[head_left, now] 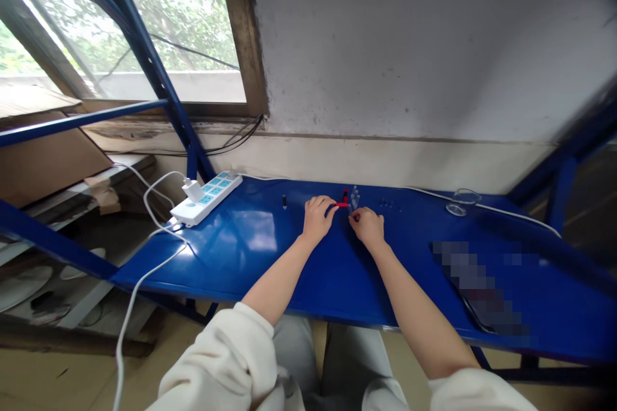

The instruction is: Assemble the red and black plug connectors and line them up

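My left hand (318, 217) is closed in a pinch on a thin red tube-like piece (341, 205), which points to the right above the blue table. Close beside it, my right hand (369, 226) pinches a small clear piece (350, 209) near the red tip; whether the two pieces touch cannot be made out. Just behind the hands lie another red piece with a dark end (346, 194) and a cluster of small clear pieces (355, 195). A short black tube with a pale end (284, 201) stands or lies left of my left hand.
On the blue table (226, 270) a white power strip (207, 199) with a plug and cable sits at the left. Small clear bits (386, 203) lie right of my hands. Farther right are a clear round dish (456, 210) and a dark flat item (467, 282), partly blurred.
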Demonstrator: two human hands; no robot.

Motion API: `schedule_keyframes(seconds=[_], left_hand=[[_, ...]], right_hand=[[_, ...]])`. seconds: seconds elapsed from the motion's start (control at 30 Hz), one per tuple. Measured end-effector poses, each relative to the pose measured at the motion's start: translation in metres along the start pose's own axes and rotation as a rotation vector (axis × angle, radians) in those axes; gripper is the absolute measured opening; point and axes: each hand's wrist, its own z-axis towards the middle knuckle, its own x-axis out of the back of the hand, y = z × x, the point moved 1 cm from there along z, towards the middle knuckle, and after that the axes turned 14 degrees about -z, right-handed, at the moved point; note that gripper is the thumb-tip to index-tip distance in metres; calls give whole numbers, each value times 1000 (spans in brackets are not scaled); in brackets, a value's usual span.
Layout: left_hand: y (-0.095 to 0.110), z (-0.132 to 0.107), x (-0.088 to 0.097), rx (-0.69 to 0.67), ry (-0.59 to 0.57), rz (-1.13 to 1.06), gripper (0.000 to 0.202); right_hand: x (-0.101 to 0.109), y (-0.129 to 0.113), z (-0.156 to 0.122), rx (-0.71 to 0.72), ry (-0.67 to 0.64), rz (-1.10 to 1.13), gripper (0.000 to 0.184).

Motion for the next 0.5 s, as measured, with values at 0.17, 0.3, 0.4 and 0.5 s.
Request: schedule_keyframes(seconds=[0.17, 0.3, 0.4, 0.5], left_hand=[[0, 1, 2, -8, 23, -29, 19], [3, 0, 4, -14, 20, -39, 23], [8, -1, 5, -32, -35, -40, 30], [13, -4, 3, -63, -144, -41, 36]], right_hand=[[7, -6, -5, 94, 18, -14, 15], [12, -7, -8, 131, 29, 3, 14], [15, -8, -10, 141, 42, 13, 14], [17, -9, -11, 123, 56, 15, 14]])
